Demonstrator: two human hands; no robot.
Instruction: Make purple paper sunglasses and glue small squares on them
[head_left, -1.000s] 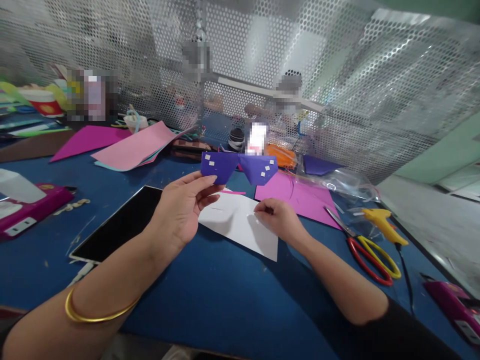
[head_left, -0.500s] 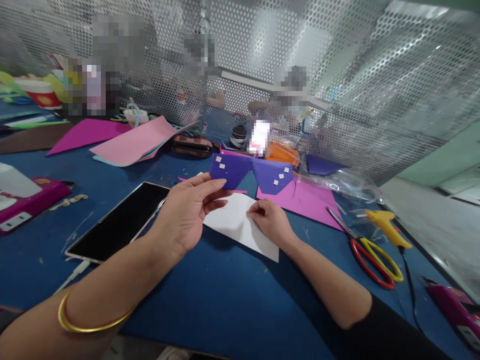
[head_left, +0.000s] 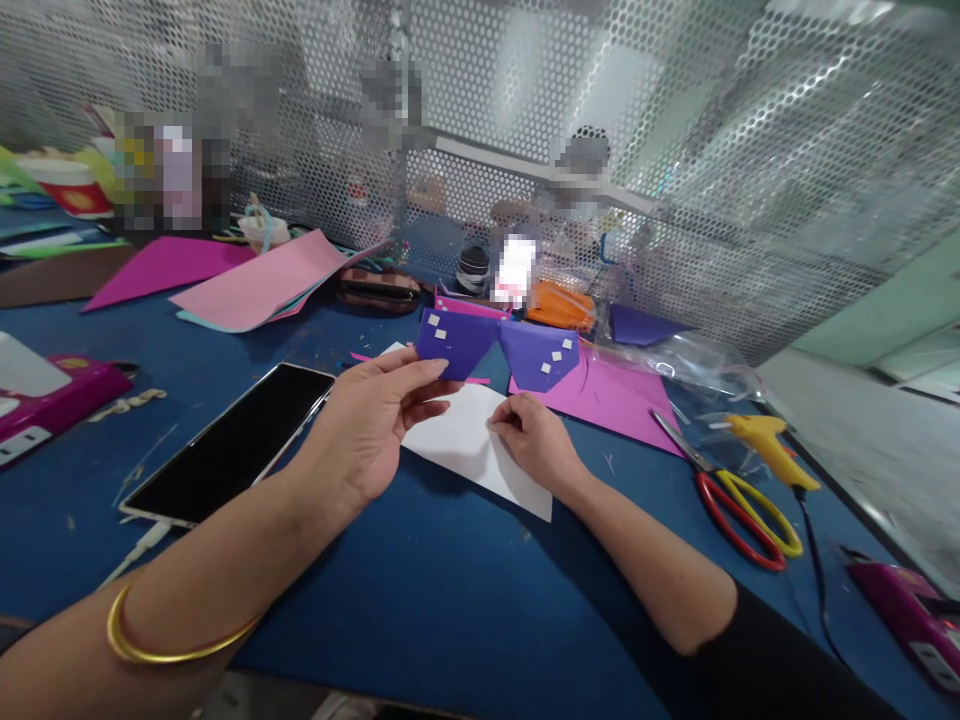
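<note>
My left hand [head_left: 375, 420] pinches a purple glasses-shaped paper cutout [head_left: 461, 350] by its left lens, thumb in front and other fingers behind. The cutout is held up above the table, with several small white squares stuck near both outer corners. Below it lies a sheet of white paper [head_left: 457, 440], partly covered by my hands. My right hand [head_left: 536, 435] rests over the right part of this sheet, thumb and fingers pressed together. Whatever is between those fingertips, if anything, is too small to see. Behind the cutout shows a piece of magenta paper [head_left: 469, 307].
Scissors [head_left: 739, 520], a yellow glue gun [head_left: 772, 445] and a magenta power strip [head_left: 904, 605] lie on the right. A tablet-like device [head_left: 232, 445] is beside my left forearm. Pink sheets [head_left: 262, 280] lie behind it. A perforated metal screen [head_left: 480, 100] borders the table's far side.
The whole view has shifted slightly, so things appear a little further left. Both hands keep nearly the same pose, and the cutout stays in my left hand.
</note>
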